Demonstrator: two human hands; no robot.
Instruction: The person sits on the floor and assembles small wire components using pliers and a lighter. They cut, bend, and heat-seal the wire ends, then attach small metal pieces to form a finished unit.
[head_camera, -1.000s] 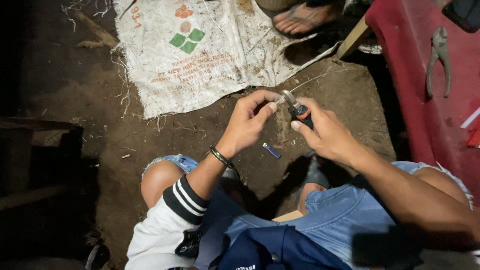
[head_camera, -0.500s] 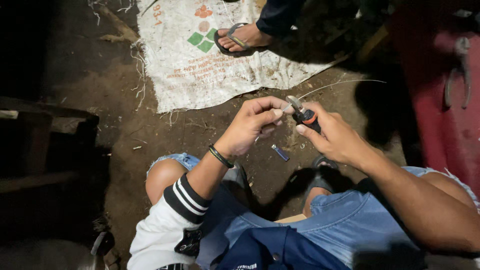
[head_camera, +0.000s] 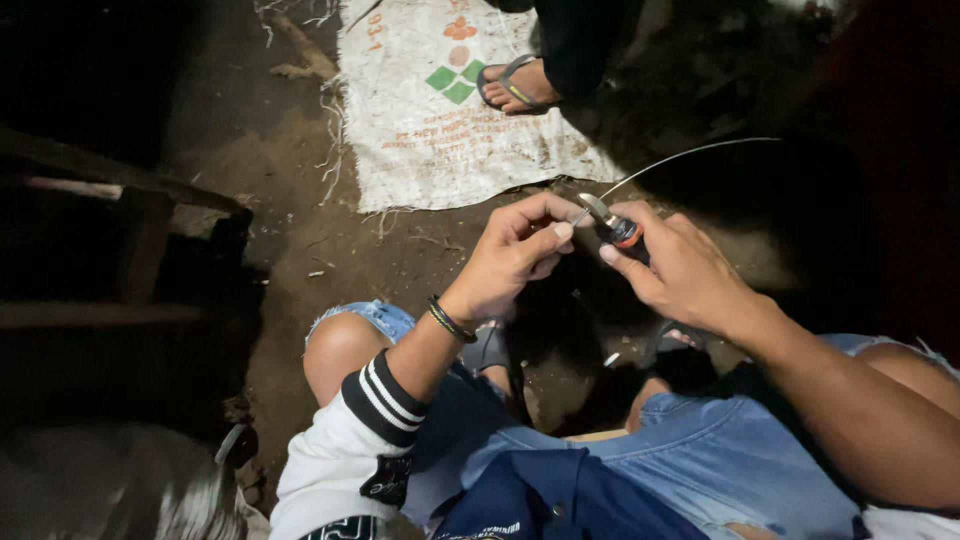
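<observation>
While the left hand (head_camera: 515, 255) keeps pinching the thin wire (head_camera: 680, 158), the right hand (head_camera: 680, 270) stays clamped around the red-collared tool (head_camera: 612, 226), both having drifted nearer the woven sack (head_camera: 440, 130).

A single head-worn camera looks steeply down, close over the left hand (head_camera: 510, 262) and right hand (head_camera: 680, 270) at frame centre, knees along the lower edge, dirt floor (head_camera: 300, 230) and a white sack (head_camera: 440, 130) toward the top.
</observation>
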